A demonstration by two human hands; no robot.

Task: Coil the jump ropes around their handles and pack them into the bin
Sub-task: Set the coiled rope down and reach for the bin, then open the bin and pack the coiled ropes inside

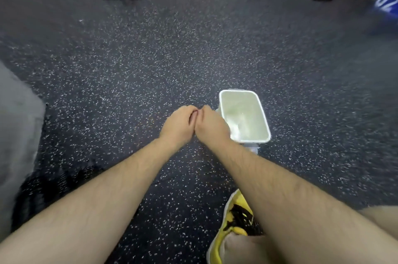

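bin: pale translucent rectangular tub, open top, on speckled floor, touching right hand | left hand, right hand: fingers curled, knuckles meeting; anything gripped cannot be told

Left hand against right hand, beside bin

The left forearm and the right forearm, filling the lower part of the frame, are bare to the wrist and covered in fine dark hair. The left hand and right hand are bare too. At the lower right is a yellow shoe with black laces. A pale tan patch at the right edge may be shorts; it is too blurred to tell.
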